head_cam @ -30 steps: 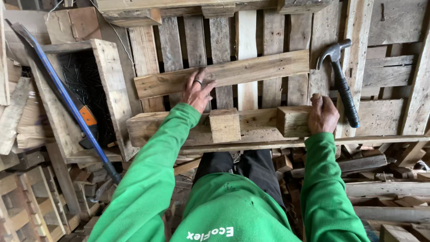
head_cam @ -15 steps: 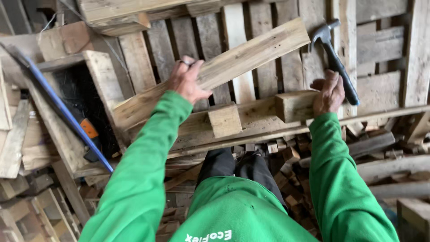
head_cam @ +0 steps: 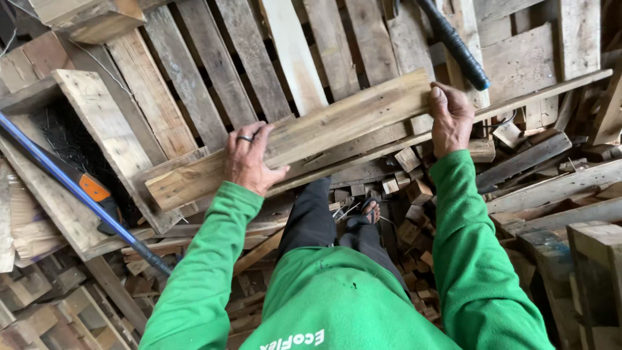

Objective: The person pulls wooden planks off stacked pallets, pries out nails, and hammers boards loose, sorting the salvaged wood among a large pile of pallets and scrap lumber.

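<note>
A long, weathered wooden plank [head_cam: 324, 133] lies tilted across the middle of the head view, its right end higher than its left. My left hand [head_cam: 249, 159], with a ring on one finger, grips it near its lower left part. The plank's upper right end is held by my right hand [head_cam: 450, 116]. Both arms are in green sleeves. Under the plank lies a second board with wooden blocks [head_cam: 408, 159] fixed to it. Behind it a slatted pallet [head_cam: 214, 71] leans.
A hammer with a black handle [head_cam: 453, 42] rests on the pallet at the upper right. At the left a blue bar [head_cam: 71, 188] with an orange part slants over an open wooden frame [head_cam: 103, 129]. Wood offcuts [head_cam: 414, 227] and boards litter the ground around my feet.
Both hands have lifted the plank off the pallet and drawn it toward me, tilting it with the right end up. My right hand left the block piece and took hold of the plank's end.
</note>
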